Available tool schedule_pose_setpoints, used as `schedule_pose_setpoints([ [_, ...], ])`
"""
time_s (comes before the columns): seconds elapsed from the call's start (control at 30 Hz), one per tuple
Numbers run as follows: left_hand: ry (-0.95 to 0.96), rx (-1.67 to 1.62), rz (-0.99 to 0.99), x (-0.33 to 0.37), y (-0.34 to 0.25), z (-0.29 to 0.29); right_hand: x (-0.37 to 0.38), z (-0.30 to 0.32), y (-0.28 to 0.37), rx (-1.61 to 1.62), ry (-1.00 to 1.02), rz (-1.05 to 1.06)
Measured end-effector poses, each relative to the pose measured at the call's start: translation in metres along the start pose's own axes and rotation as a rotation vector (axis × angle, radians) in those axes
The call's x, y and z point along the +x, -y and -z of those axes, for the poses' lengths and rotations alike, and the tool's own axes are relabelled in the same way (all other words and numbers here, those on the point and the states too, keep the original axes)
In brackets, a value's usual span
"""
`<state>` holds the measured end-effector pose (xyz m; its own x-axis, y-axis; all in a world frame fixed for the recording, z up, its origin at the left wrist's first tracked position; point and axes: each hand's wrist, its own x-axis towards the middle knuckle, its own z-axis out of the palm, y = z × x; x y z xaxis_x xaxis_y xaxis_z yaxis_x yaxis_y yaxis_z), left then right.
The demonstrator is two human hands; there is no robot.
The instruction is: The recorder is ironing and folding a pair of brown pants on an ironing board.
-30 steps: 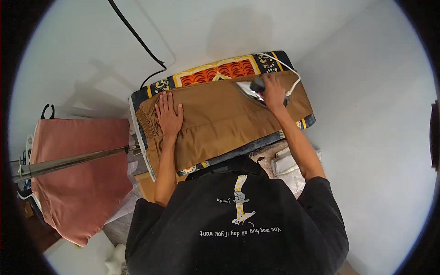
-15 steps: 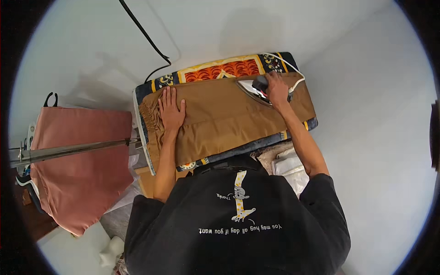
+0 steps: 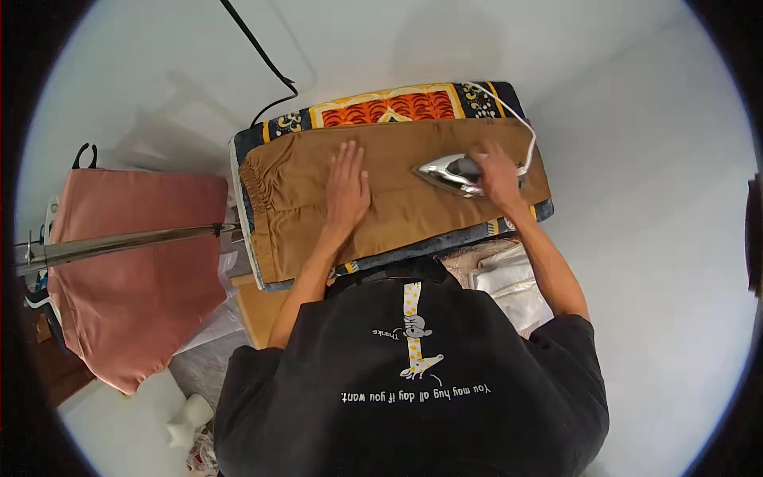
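Observation:
Brown trousers with a gathered elastic waistband lie folded lengthwise across a padded ironing surface covered with a patterned cloth. My right hand is wrapped round the handle of a clothes iron, whose pointed silver soleplate faces left on the right half of the trousers. The iron's white cord curves up behind my wrist to the far edge. My left hand lies flat on the middle of the fabric, fingers stretched toward the far edge, with nothing in it.
To the left, a pink garment hangs on a metal rail close to the board's end. A black cable drops along the wall at the far side. White folded packets sit below the board's near right edge.
My left hand has slid right, from near the waistband to the middle of the trousers. The iron in my right hand has come nearer to me from the far edge.

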<state>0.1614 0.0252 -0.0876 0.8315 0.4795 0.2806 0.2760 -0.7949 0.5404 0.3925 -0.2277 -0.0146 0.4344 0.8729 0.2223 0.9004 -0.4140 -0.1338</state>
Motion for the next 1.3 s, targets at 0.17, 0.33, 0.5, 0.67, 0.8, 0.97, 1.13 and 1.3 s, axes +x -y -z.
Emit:
schedule_pose_setpoints([
  [0.17,0.091,0.161,-0.024,-0.015,0.002,-0.031,-0.039,-0.015,0.044,0.032,0.186,0.241],
  [0.33,0.119,0.177,0.003,-0.016,0.005,-0.036,-0.078,-0.016,-0.016,-0.021,0.046,0.071],
  [0.5,0.121,0.180,0.023,-0.016,0.004,-0.038,-0.071,0.005,-0.028,0.047,0.067,-0.118],
  [0.67,0.118,0.199,-0.003,-0.015,0.003,-0.039,-0.070,-0.008,0.009,0.186,0.047,0.231],
  [0.8,0.133,0.199,0.004,-0.016,0.004,-0.035,-0.077,-0.002,0.001,0.047,0.109,0.148],
  [0.97,0.155,0.208,0.029,-0.011,0.001,-0.035,-0.096,0.003,-0.072,-0.035,-0.103,-0.267],
  [1.13,0.051,-0.160,0.138,0.001,0.001,-0.010,-0.088,-0.001,-0.092,0.007,-0.057,-0.243],
  [1.3,-0.152,0.168,0.125,0.021,0.052,0.014,-0.051,0.021,-0.026,0.109,-0.053,-0.139],
])
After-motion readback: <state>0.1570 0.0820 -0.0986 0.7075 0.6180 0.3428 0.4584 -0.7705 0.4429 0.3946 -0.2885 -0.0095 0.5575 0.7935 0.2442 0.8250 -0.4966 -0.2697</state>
